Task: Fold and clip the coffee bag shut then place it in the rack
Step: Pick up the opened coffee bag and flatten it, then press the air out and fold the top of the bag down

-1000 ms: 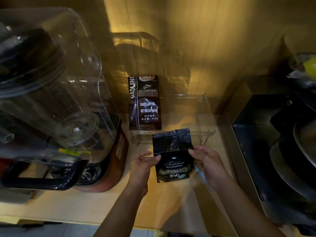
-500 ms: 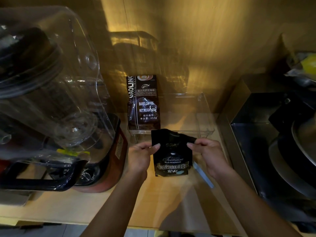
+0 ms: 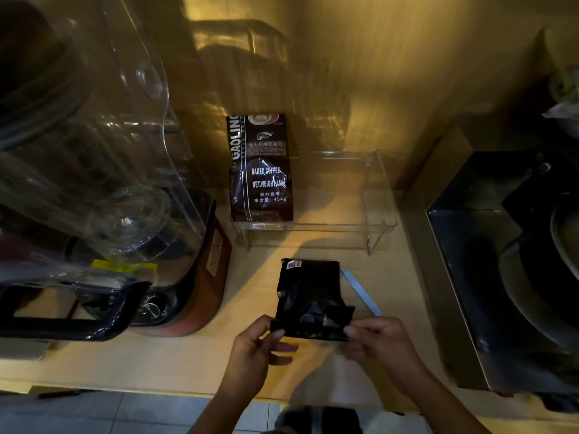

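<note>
A small black coffee bag (image 3: 308, 296) lies flat on the wooden counter, back side up, a barcode label at its far corner and its open end toward me. My left hand (image 3: 260, 349) pinches the near left corner of that end. My right hand (image 3: 376, 343) pinches the near right corner. A pale blue clip stick (image 3: 360, 291) lies on the counter just right of the bag. The clear acrylic rack (image 3: 380, 225) stands behind, against the wall.
A larger brown coffee bag (image 3: 261, 170) stands in the rack's left end. A blender with a clear cover (image 3: 94, 170) and red base fills the left side. A dark steel sink (image 3: 488, 245) holding dishes lies to the right.
The bag has been flipped over and laid down with its top toward me. Both hands moved nearer the counter's front edge and now hold the top corners. The clip stick is uncovered.
</note>
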The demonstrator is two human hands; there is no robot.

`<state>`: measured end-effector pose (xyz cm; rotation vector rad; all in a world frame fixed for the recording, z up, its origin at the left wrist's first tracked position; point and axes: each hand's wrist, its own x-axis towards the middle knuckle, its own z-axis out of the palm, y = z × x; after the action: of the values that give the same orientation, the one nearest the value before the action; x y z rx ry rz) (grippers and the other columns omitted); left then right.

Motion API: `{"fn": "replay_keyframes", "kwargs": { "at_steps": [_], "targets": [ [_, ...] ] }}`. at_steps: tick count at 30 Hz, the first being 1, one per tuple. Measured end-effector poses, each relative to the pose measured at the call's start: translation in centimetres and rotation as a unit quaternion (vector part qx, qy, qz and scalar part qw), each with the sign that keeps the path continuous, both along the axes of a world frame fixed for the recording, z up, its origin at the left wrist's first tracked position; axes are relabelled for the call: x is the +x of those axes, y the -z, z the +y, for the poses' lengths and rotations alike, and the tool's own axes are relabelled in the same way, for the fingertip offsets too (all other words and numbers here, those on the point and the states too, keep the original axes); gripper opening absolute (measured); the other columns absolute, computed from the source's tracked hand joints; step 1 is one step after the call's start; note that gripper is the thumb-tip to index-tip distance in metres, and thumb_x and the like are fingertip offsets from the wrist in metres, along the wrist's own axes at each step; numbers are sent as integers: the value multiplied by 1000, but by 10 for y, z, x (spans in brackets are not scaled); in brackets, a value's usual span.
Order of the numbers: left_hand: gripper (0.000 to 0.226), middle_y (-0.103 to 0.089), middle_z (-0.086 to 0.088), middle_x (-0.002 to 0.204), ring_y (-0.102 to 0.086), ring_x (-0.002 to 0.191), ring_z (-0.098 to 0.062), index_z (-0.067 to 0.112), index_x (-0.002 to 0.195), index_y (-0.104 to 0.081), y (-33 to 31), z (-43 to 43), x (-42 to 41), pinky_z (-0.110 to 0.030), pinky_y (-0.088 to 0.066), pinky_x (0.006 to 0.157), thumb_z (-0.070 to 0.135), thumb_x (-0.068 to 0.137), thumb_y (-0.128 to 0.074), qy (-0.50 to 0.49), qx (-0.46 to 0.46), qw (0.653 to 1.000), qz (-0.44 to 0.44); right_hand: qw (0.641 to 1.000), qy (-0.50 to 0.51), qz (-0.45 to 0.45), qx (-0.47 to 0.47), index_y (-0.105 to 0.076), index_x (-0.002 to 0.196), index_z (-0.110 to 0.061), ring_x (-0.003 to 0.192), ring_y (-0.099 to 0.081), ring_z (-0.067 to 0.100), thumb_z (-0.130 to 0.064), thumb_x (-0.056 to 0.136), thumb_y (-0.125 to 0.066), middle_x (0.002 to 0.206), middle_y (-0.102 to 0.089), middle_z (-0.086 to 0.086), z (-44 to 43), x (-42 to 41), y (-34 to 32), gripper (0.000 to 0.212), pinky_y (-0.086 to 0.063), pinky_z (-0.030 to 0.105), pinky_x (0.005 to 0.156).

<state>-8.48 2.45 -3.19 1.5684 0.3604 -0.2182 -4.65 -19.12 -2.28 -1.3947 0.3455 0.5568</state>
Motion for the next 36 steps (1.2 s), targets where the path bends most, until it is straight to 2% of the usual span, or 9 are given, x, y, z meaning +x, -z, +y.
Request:
{"fn": "replay_keyframes", "kwargs": {
  "at_steps": [4,8,10,13,16,20,27,32,36],
  "targets": [
    [26,-73,-6,87,-67,88,-22,7,69,-62,1,-7,-5,-27,-57,74,-10,83,-49,-8,-91,996,-4,997,-66,-31,-20,-72,79,0,64,-69,12,20,69,-60,64,-74,1,2,-6,4,25,-55,19,57],
    [28,-73,-6,98,-66,93,-25,8,60,-57,-3,-10,-1,-34,-57,75,-13,77,-51,45,-120,991,31,997,5,-63,-48,-62,79,23,52,-67,10,29,65,-50,56,-70,1,3,-6,9,19,-53,16,50],
    [30,-66,-8,99,-67,80,-27,11,66,-48,-4,-11,6,-42,-56,68,-16,79,-44,-54,-145,984,86,998,25,-54,-37,-62,78,23,48,-66,13,28,65,-50,49,-70,0,4,-5,9,18,-52,18,45],
    [26,-57,-10,91,-64,72,-26,13,89,-41,-1,-10,15,-43,-56,65,12,79,-66,-159,-120,964,179,997,15,-62,-42,-64,76,19,48,-66,14,26,66,-52,50,-70,1,6,-2,5,18,-52,19,44],
    [68,-64,-12,104,-65,93,-25,4,114,-45,-5,-10,25,-43,-56,74,31,62,-80,-24,-121,945,304,995,2,-79,-59,-65,74,18,52,-67,11,25,66,-55,54,-71,-3,6,2,5,16,-55,18,50],
    [55,-65,-18,115,-61,105,-33,3,112,-57,-8,-15,49,-48,-51,86,16,63,-78,64,-194,903,379,992,-28,-100,-65,-66,72,17,57,-67,7,27,58,-61,67,-67,7,7,-1,7,18,-54,17,53],
    [38,-64,-25,112,-65,89,-36,-7,110,-57,-6,-33,65,-39,-54,64,1,74,-68,-45,-202,923,324,990,7,-128,-59,-71,67,2,61,-68,7,27,63,-57,70,-66,7,6,4,5,29,-55,16,59],
    [24,-68,-18,95,-70,73,-29,7,107,-53,-7,-28,63,-35,-58,53,24,91,-50,-81,-243,927,273,990,52,-117,-66,-71,68,-3,54,-65,8,22,69,-54,62,-68,1,9,11,-3,30,-52,15,52],
    [36,-68,-21,88,-70,68,-30,24,113,-45,-7,-14,46,-37,-59,56,-2,93,-30,-68,-168,971,154,990,92,-97,-55,-67,69,1,42,-57,5,22,70,-54,46,-63,-4,14,16,-4,24,-46,12,43]
  ]
}}
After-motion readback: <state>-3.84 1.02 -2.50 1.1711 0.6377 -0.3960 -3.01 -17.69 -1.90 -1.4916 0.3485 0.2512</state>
